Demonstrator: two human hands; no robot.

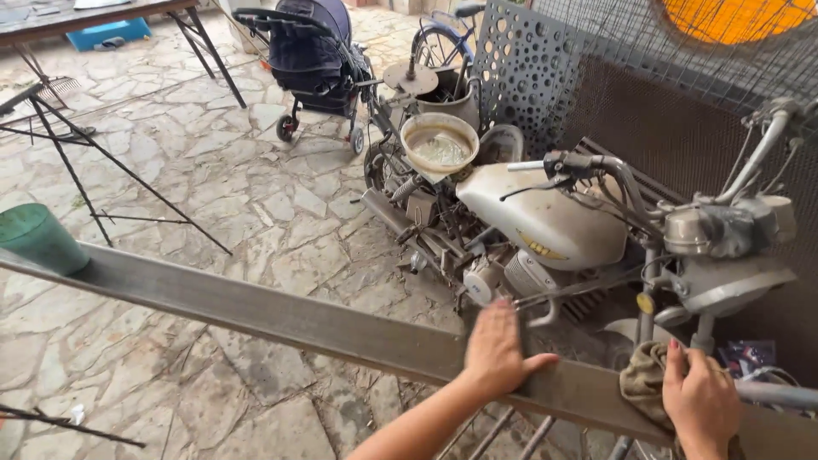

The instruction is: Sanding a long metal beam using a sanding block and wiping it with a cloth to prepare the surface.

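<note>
Head view: left hand [497,347] lies flat, fingers together and thumb spread, palm down on a long grey metal beam [256,302] that runs slanting across the frame. Right hand [700,397] presses a crumpled tan rag [644,385] against the beam's right end, fingers curled over it. Beyond stands a pale motorcycle [545,223]; a green cup [38,237] rests on the beam's far left.

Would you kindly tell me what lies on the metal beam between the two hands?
In the head view, only bare beam lies between the left hand and the right hand, which presses a rag.
</note>
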